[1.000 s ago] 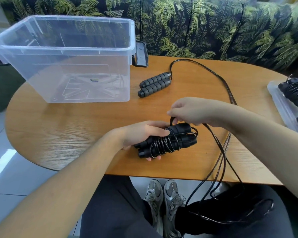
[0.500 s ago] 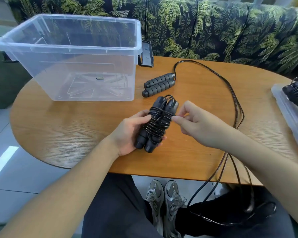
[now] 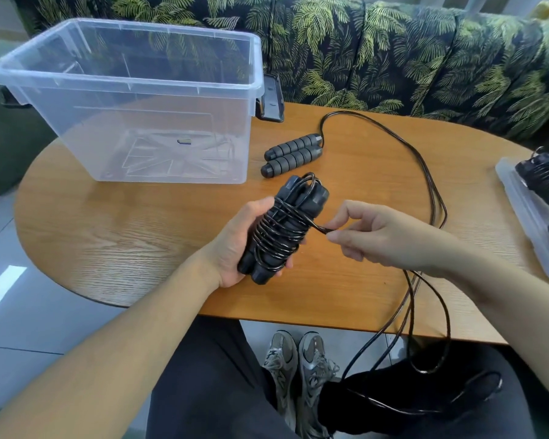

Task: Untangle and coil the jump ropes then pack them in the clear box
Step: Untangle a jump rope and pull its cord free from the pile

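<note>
The clear box (image 3: 133, 99) sits empty on the desk (image 3: 108, 248) at your left. Your left hand (image 3: 235, 245) grips the wound jump rope bundle (image 3: 282, 226), while your right hand (image 3: 377, 236) pinches its loose end. You seem to be finishing the coil: tuck that end, then pack it. The second rope (image 3: 431, 198) lies uncoiled.

left hand (image 3: 235, 242) gripping, right hand (image 3: 371, 236) pinching
</note>
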The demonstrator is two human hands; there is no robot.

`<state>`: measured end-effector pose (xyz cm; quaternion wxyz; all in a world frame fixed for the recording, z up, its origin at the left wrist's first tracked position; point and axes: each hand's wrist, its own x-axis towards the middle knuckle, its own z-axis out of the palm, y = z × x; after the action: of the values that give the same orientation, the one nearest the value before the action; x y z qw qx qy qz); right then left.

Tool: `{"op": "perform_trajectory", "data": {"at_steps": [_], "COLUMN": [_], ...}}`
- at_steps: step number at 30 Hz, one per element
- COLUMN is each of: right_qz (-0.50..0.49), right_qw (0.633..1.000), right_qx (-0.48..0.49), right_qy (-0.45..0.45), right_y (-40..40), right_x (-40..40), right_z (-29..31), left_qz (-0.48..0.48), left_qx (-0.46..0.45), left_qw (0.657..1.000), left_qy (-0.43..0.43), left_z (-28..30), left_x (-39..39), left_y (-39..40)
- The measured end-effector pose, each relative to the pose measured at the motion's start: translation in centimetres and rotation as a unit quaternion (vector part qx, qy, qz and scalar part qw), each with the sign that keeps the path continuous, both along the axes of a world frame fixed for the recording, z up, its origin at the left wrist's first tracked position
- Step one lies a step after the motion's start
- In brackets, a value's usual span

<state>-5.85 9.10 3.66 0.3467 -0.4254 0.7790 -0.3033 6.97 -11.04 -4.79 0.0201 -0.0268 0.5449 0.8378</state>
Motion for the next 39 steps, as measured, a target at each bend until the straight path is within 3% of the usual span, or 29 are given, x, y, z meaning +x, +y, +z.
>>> {"op": "perform_trajectory", "data": {"at_steps": [6,13,15,17,20,30,33,36,39], "right_qz": [-0.013,0.063,0.038,0.007,-0.009,0.018,0.034,0.041,0.073], "right_qw": [0.996,0.984,0.992,0.996,0.981,0.992,0.98,0.964,0.92], "right_qx": [0.08,0.013,0.037,0.087,0.152,0.086,0.091,0.076,0.076], "right_qy": [0.024,-0.164,-0.112,0.003,0.12,0.096,0.174,0.251,0.377], "right_y": [0.2,1.2,1.0,0.5,-0.6,-4.5,-5.3,-5.6,-5.4], "right_x": [-0.8,-3.3,-4.0,-4.5,-5.0,-3.9,-3.3,-1.9,-0.1], "right_z": [-0.7,-0.8,-0.2,0.3,0.6,1.7,2.2,2.4,2.5], "left_qz": [-0.042,-0.06,-0.081,-0.103,-0.13,-0.205,-0.211,-0.174,-0.119], "left_qx": [-0.019,0.04,0.05,0.039,-0.002,-0.117,-0.151,-0.118,-0.077], "left_qw": [0.999,0.997,0.995,0.994,0.992,0.964,0.954,0.965,0.978], "left_qy": [-0.014,0.001,0.012,0.013,0.003,-0.119,-0.151,-0.159,-0.155], "left_z": [0.1,-0.2,-0.3,-0.3,0.1,2.3,2.0,1.6,1.1], "left_x": [0.0,0.2,0.1,0.2,0.1,-1.0,-1.5,-1.8,-1.7], "left_y": [-0.2,-0.9,-1.0,-1.2,-1.0,0.2,0.0,0.5,0.8]}}
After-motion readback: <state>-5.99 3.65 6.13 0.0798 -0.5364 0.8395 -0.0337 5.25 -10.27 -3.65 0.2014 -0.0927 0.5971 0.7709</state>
